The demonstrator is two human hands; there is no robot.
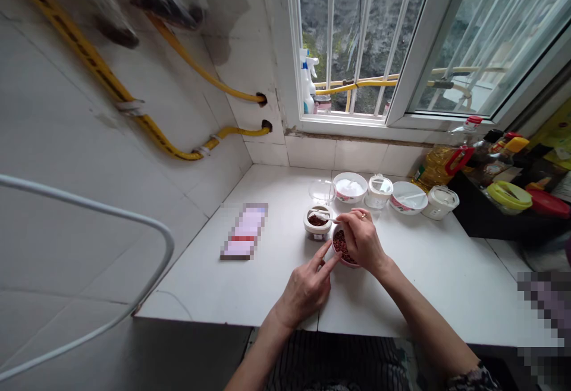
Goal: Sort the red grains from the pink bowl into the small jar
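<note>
My right hand is closed on the handle of a white spoon, whose head is over a small round jar. That jar stands uncovered and holds dark red-brown contents. Below my right hand sits a small bowl of reddish-brown grains that look like peppercorns, partly hidden by the hand. My left hand has its thumb and a finger at the bowl's near left rim, holding it on the white counter.
Behind the jar are a clear lid, a bowl of white powder, a lidded jar, another bowl and a second lidded jar. An oil bottle stands right. A blurred flat object lies left.
</note>
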